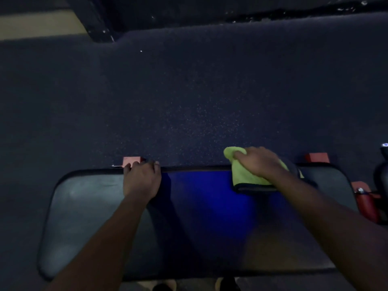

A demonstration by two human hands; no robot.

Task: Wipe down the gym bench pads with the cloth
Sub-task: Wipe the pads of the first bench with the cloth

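Note:
The bench pad (88,217) lies across the lower part of the view, dark with a black rim and a bright blue band down its middle. My left hand (141,179) rests on the pad's far edge, fingers curled over the rim. My right hand (259,162) presses a folded yellow-green cloth (243,175) with a dark border flat on the far edge of the pad, to the right of the blue band. Part of the cloth sticks out past the rim towards the floor.
Dark speckled rubber floor (189,91) stretches beyond the pad. Red frame ends show past the far rim at left (131,160) and right (317,157). A red frame part with a metal bolt (366,204) stands at the right end. My shoes (227,285) show below the near edge.

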